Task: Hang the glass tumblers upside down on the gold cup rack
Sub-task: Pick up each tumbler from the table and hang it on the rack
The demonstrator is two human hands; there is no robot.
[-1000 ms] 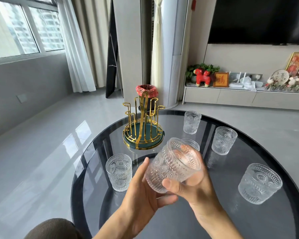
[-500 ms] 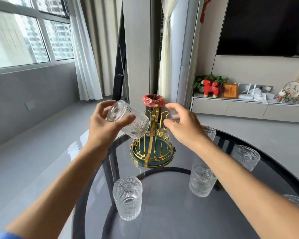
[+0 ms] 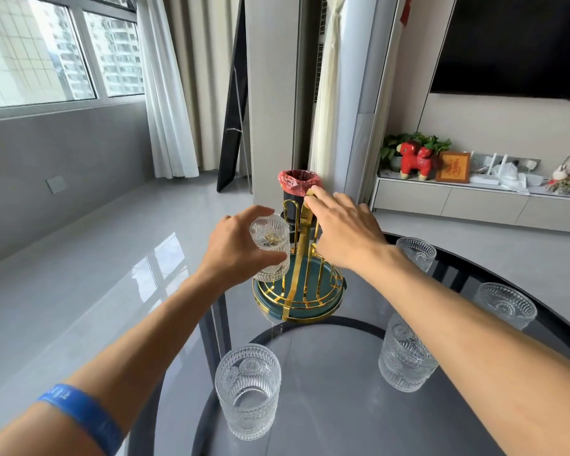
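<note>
Left hand (image 3: 241,248) clasped one glass tumbler (image 3: 271,250) at frame centre, fingers around its wall, base up and mouth down, lowered over a left-side peg of the gold cup rack (image 3: 300,274); whether it was fully seated on the peg could not be told. Right hand (image 3: 343,232) lay on the rack's central handle, fingertips at its top and apparently gripping it to steady the rack; full closure not visible. Rack stood on the dark glass table (image 3: 326,406). Four more tumblers stood upright on the table: lower centre (image 3: 248,391), right of centre (image 3: 405,357), right edge (image 3: 504,306) and behind the right forearm (image 3: 417,253). Judgement: the tumbler is rigid, fairly weighty pressed glass, breakable and liable to chip against the metal peg; its ribbed wall gives friction, so a grip around the wall near the base suits lowering. Against the frame half a second earlier: the tumbler was then held tilted in the air left of the rack, and the right hand hovered open, short of the handle.
</note>
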